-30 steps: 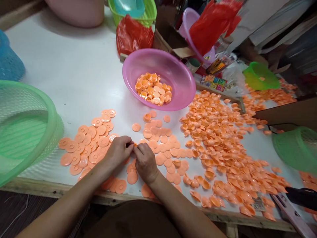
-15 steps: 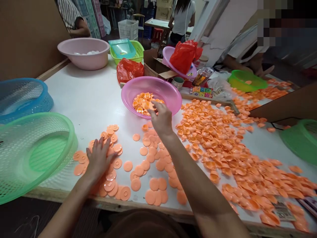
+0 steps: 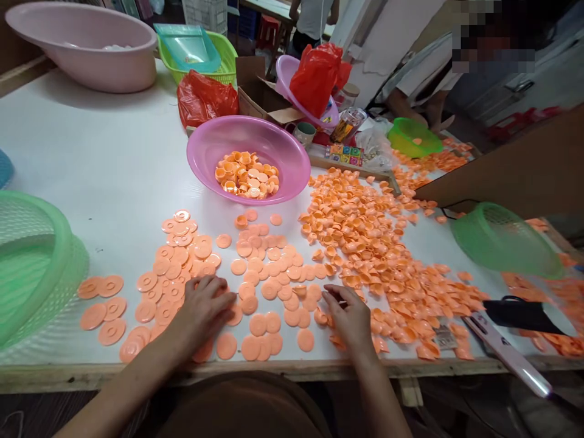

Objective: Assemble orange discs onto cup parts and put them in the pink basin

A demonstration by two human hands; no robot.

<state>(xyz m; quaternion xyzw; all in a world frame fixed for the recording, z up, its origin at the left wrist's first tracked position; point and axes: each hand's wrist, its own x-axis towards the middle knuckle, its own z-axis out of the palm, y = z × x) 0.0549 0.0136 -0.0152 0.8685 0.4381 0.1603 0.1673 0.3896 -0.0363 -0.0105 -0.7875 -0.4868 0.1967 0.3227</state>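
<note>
Both apart: left hand (image 3: 203,309) curled over discs (image 3: 203,246), grip unclear; right hand (image 3: 350,313) loosely parted by cups (image 3: 360,225). Discs look light, stiff, slick; pinch their rims.

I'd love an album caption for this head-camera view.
Left hand over orange discs, right hand beside a heap of orange cups, bright pink bowl beyond.

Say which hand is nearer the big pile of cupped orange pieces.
Right. The right hand is at the near left edge of the pile; the left hand is farther left, over the flat discs.
</note>
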